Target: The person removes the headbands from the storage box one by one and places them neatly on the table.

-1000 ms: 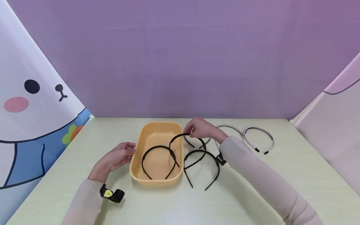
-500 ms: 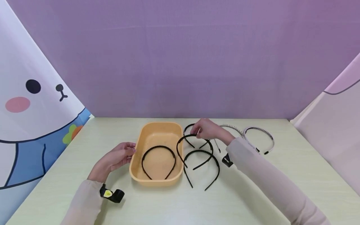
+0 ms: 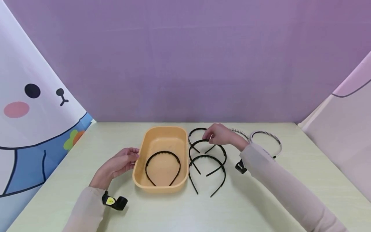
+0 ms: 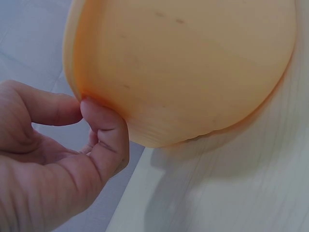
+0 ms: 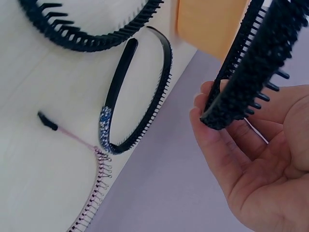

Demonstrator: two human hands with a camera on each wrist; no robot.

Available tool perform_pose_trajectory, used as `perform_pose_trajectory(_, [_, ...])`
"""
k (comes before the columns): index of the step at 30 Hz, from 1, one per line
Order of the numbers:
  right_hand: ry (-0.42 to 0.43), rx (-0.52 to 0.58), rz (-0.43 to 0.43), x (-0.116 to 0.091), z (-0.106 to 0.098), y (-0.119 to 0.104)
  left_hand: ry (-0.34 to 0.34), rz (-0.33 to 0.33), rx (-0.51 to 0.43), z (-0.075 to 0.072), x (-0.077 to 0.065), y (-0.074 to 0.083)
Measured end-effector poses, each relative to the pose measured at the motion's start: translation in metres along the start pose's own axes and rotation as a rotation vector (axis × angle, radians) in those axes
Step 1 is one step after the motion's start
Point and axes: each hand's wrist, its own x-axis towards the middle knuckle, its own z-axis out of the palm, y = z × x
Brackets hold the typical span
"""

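My left hand pinches the left rim of a tan plastic tray between thumb and finger, closely seen in the left wrist view. Flat inside the tray lies a black toothed headband. My right hand holds another black headband by its top arc, teeth inward and ends pointing down toward me. In the head view this one overlaps a black headband on the table just right of the tray. Behind it lies a black headband with a glittery patch, partly hidden by my right hand.
At the back right of the pale table lie a white headband with dark ends and a thin, looped-tooth headband, both partly covered by my right arm. A purple cloth hangs behind the table.
My right hand has drawn the held black headband rightward, from overlapping the tray's right side to over the headbands beside it. My left hand stays at the tray's rim.
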Motion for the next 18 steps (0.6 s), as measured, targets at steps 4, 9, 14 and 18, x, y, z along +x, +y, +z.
perform_pose_trajectory(4, [-0.005,0.003,0.000,-0.004,-0.001,0.004,-0.005,0.005,-0.003,0.000,0.000,0.000])
perform_pose_trajectory(9, [-0.009,0.006,0.005,-0.008,-0.001,0.011,-0.007,-0.007,-0.007,0.000,0.000,0.000])
perform_pose_trajectory(14, [-0.018,0.013,0.009,-0.013,-0.002,0.014,0.000,-0.024,-0.007,0.000,0.000,0.002])
perform_pose_trajectory(18, [-0.042,0.035,0.032,-0.015,-0.002,0.017,0.008,-0.030,-0.006,-0.001,0.000,0.002])
